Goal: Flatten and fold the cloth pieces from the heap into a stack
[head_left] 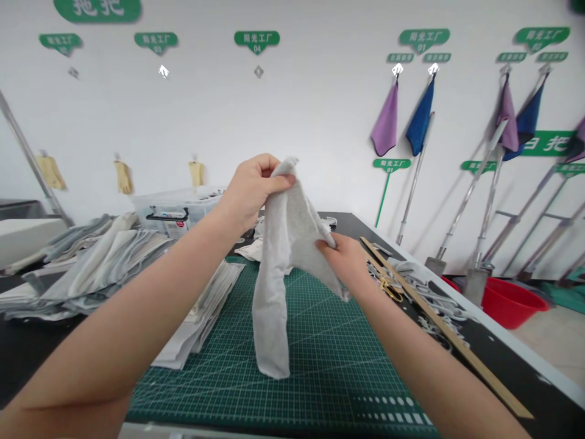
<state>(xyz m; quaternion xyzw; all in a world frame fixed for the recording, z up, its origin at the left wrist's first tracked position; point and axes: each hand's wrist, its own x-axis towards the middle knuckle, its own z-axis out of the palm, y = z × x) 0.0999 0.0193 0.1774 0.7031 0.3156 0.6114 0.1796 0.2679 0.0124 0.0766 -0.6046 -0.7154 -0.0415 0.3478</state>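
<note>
A piece of light grey cloth (pixel 270 305) hangs in folds above the green cutting mat (pixel 320 360). My left hand (pixel 256 189) pinches its top edge between thumb and fingers. Lower and to the right, my right hand (pixel 345 262) grips another edge, so the fabric stretches between both hands. One long strip droops down from the left hand toward the mat, while a shorter corner hangs below the right. Left of the cloth, a stack of whitish fabric pieces (pixel 201 326) lies at the mat's edge, partly behind my left forearm.
At left lies a heap of grey and cream cloths (pixel 105 262), with a clear plastic box (pixel 167 204) behind. A wooden strip (pixel 439 317), gold-handled scissors (pixel 390 291) and grey scraps (pixel 411 274) line the right side. Beyond the table stands a red bucket (pixel 512 305).
</note>
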